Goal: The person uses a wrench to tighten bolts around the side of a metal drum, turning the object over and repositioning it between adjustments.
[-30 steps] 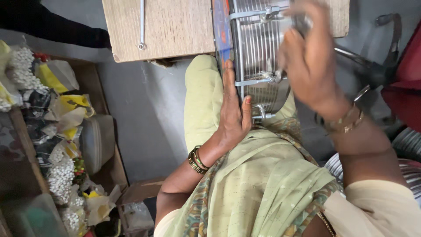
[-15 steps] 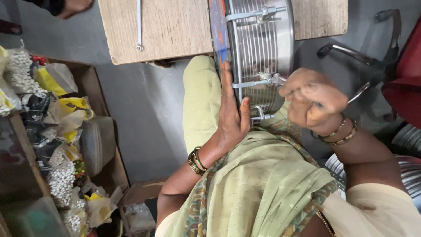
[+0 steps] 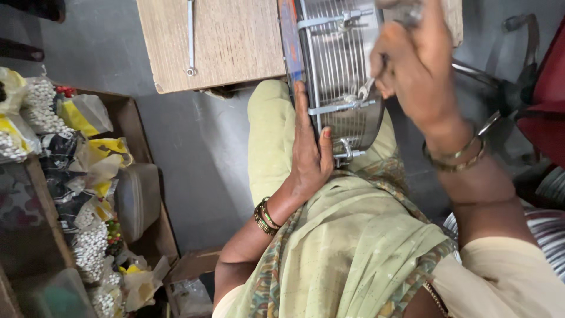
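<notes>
A shiny ribbed metal drum with tension rods and clamps lies on its side across my lap. Its coloured rim faces left. My left hand lies flat against that rim end, fingers straight, steadying it. My right hand is over the drum's upper right side, closed on a small metal spanner whose jaw points at a clamp on the drum's shell. Bangles circle both wrists.
A wooden table top stands just beyond the drum, with a long spanner lying on it. Shelves at left hold bags of white beads and a plastic box. A red chair stands at right.
My right hand dropped to the drum's lower clamp half a second ago and has risen again to the upper side. The left hand and drum have stayed put.
</notes>
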